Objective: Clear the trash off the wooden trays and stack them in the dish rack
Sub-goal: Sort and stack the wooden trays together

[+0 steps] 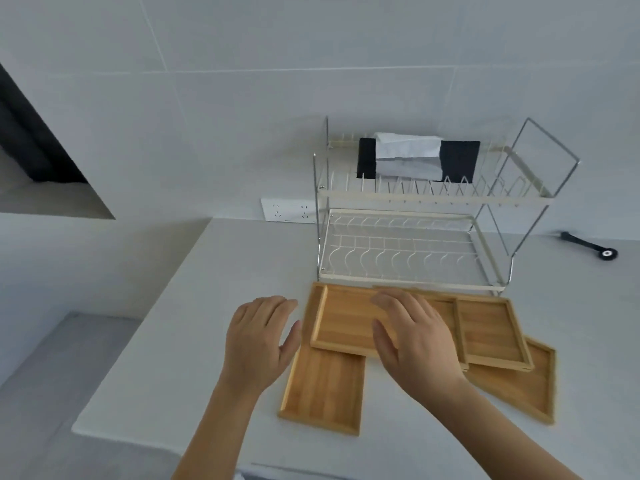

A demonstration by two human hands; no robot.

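White counter (173, 341), wire dish rack (408, 251) behind. Left hand (258, 341) spread, empty, beside overlapping wooden trays (325, 386). Right hand (412, 334) spread above them; contact unclear.

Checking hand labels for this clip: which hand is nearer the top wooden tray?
Right. The right hand is over the top wooden tray; the left hand hovers just off its left edge.

Pale grey counter (194, 323), ending at a tiled wall. On it: two-tier wire dish rack (408, 251) at the back; overlapping wooden trays (325, 389) just in front of the rack, lowest ones flat on the surface; black tool (588, 245) far right, well apart from the trays.
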